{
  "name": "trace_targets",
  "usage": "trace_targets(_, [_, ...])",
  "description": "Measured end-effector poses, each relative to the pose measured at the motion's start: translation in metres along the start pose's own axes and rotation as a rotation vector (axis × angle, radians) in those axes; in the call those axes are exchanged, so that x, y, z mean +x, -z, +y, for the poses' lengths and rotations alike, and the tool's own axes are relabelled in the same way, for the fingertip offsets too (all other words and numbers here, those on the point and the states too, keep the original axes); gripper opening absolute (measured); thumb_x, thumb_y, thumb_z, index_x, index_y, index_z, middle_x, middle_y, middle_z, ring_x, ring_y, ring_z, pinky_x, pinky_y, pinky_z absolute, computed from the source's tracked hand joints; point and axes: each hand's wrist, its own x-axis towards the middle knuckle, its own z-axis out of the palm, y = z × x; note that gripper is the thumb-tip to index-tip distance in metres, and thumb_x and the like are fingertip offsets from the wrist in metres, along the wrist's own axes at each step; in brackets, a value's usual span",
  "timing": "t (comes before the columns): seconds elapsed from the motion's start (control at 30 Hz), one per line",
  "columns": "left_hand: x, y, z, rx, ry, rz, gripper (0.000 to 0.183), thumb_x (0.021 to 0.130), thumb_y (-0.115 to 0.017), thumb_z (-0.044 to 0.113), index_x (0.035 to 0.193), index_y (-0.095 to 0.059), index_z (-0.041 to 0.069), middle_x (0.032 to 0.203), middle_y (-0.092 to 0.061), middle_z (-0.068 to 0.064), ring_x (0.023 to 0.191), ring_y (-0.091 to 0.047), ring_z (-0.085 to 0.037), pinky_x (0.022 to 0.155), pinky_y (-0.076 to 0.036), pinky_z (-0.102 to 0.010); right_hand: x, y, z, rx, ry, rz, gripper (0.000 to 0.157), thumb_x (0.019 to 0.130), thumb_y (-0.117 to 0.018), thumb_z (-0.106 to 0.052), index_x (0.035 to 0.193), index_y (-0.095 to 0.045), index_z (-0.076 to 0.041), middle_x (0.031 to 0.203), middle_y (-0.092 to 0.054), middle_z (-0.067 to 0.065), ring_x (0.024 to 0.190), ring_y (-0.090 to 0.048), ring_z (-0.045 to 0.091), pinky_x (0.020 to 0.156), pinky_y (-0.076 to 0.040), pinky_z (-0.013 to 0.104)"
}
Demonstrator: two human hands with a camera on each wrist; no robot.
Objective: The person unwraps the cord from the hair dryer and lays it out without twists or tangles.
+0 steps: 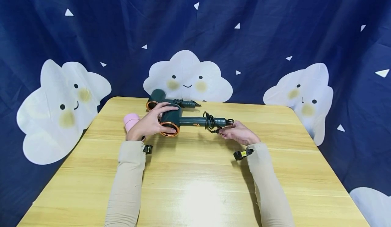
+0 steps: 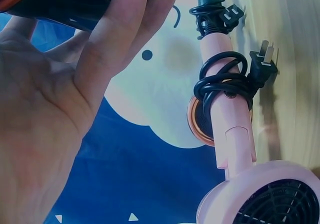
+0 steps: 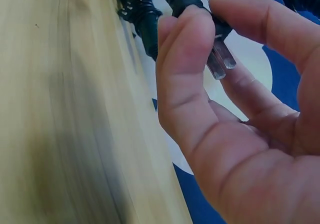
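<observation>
In the head view a dark green hair dryer (image 1: pixel 192 121) with a copper-coloured ring is held level above the table. My left hand (image 1: pixel 149 121) grips its round head, thumb at the ring and fingers over the top. Black cord (image 1: pixel 210 121) is wound around the far end of the handle in loose loops. At that end my right hand (image 1: pixel 239 133) pinches the cord's plug (image 3: pixel 220 29) between thumb and finger; its two metal prongs show in the right wrist view. The left wrist view catches only part of the held dryer's head.
Behind the held dryer, a second dark green hair dryer (image 1: pixel 157 96) lies at the table's back edge, cord wrapped around its handle. A pink hair dryer (image 2: pixel 235 129) with a coiled black cord lies beyond my left hand. The wooden table (image 1: pixel 195 172) meets a blue curtain (image 1: pixel 195 26).
</observation>
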Motion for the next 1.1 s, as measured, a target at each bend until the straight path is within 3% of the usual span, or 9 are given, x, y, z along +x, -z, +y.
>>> trace_targets(0.2, [0.0, -0.001, 0.001, 0.001, 0.0, -0.003, 0.085, 0.075, -0.095, 0.036, 0.148, -0.053, 0.038, 0.169, -0.024, -0.004, 0.128, -0.057, -0.04, 0.106, -0.051, -0.055, -0.001, 0.001, -0.001, 0.0, 0.022, 0.061, 0.022, 0.099, -0.053, 0.01, 0.089, -0.068, -0.003, 0.096, -0.076, 0.007, 0.079, -0.069, 0.009, 0.075, -0.058, 0.018])
trace_targets(0.27, [0.0, -0.002, 0.002, 0.003, -0.003, -0.004, 0.084, 0.075, -0.094, 0.037, 0.148, -0.053, 0.038, 0.168, -0.024, -0.004, 0.128, -0.057, -0.04, 0.106, -0.051, -0.055, -0.001, 0.001, -0.001, 0.003, 0.023, 0.104, 0.018, 0.099, -0.053, 0.009, 0.091, -0.065, -0.003, 0.094, -0.075, 0.004, 0.08, -0.069, 0.01, 0.076, -0.058, 0.018])
trace_targets(0.37, [0.001, -0.002, 0.003, 0.006, -0.005, -0.007, 0.084, 0.075, -0.094, 0.038, 0.149, -0.053, 0.038, 0.168, -0.024, -0.005, 0.128, -0.056, -0.04, 0.106, -0.051, -0.055, -0.001, 0.001, -0.002, 0.02, 0.016, 0.17, 0.015, 0.098, -0.052, 0.01, 0.108, -0.061, 0.004, 0.093, -0.075, 0.004, 0.079, -0.069, 0.009, 0.076, -0.058, 0.017])
trace_targets(0.57, [0.002, -0.004, 0.003, 0.012, -0.003, -0.019, 0.083, 0.075, -0.094, 0.039, 0.148, -0.053, 0.038, 0.168, -0.024, -0.005, 0.13, -0.054, -0.041, 0.107, -0.05, -0.056, -0.002, 0.001, -0.004, 0.093, 0.069, 0.262, 0.045, 0.095, -0.047, 0.016, 0.14, -0.047, 0.014, 0.108, -0.064, 0.006, 0.08, -0.068, 0.007, 0.077, -0.057, 0.015])
trace_targets(0.7, [0.003, -0.005, 0.003, 0.024, -0.011, -0.023, 0.082, 0.075, -0.093, 0.042, 0.147, -0.054, 0.039, 0.168, -0.024, -0.003, 0.138, -0.049, -0.039, 0.109, -0.049, -0.055, -0.003, 0.001, -0.006, 0.122, 0.147, 0.316, 0.043, 0.1, -0.054, 0.007, 0.141, -0.05, 0.014, 0.115, -0.066, 0.002, 0.085, -0.07, 0.005, 0.077, -0.058, 0.015])
trace_targets(0.8, [0.003, -0.005, 0.002, 0.038, -0.014, -0.024, 0.081, 0.075, -0.092, 0.045, 0.147, -0.054, 0.041, 0.168, -0.025, -0.001, 0.142, -0.045, -0.038, 0.11, -0.047, -0.055, -0.003, 0.001, -0.009, 0.093, 0.171, 0.371, 0.04, 0.1, -0.062, -0.002, 0.138, -0.057, 0.009, 0.11, -0.071, -0.005, 0.072, -0.064, -0.001, 0.063, -0.052, 0.011])
trace_targets(0.9, [0.004, -0.006, 0.001, 0.044, -0.006, -0.027, 0.081, 0.075, -0.092, 0.047, 0.147, -0.054, 0.041, 0.169, -0.024, 0.0, 0.144, -0.043, -0.037, 0.111, -0.047, -0.055, -0.004, 0.001, -0.011, 0.082, 0.192, 0.403, 0.035, 0.099, -0.067, -0.006, 0.133, -0.064, 0.003, 0.106, -0.072, -0.009, 0.072, -0.063, -0.002, 0.057, -0.047, 0.01])
trace_targets(1.03, [0.004, -0.006, 0.0, 0.053, -0.004, -0.024, 0.081, 0.075, -0.092, 0.046, 0.147, -0.054, 0.041, 0.169, -0.024, 0.0, 0.146, -0.04, -0.038, 0.111, -0.047, -0.055, -0.004, 0.0, -0.013, 0.121, 0.26, 0.396, 0.026, 0.098, -0.067, -0.003, 0.124, -0.07, 0.0, 0.101, -0.073, -0.007, 0.089, -0.069, 0.007, 0.072, -0.055, 0.015])
trace_targets(1.1, [0.003, -0.007, 0.0, 0.059, -0.006, -0.022, 0.081, 0.075, -0.092, 0.045, 0.147, -0.054, 0.04, 0.169, -0.025, -0.001, 0.147, -0.04, -0.038, 0.111, -0.046, -0.056, -0.005, -0.001, -0.015, 0.139, 0.286, 0.389, 0.023, 0.098, -0.067, -0.001, 0.121, -0.071, 0.0, 0.1, -0.075, -0.006, 0.089, -0.07, 0.009, 0.077, -0.057, 0.018])
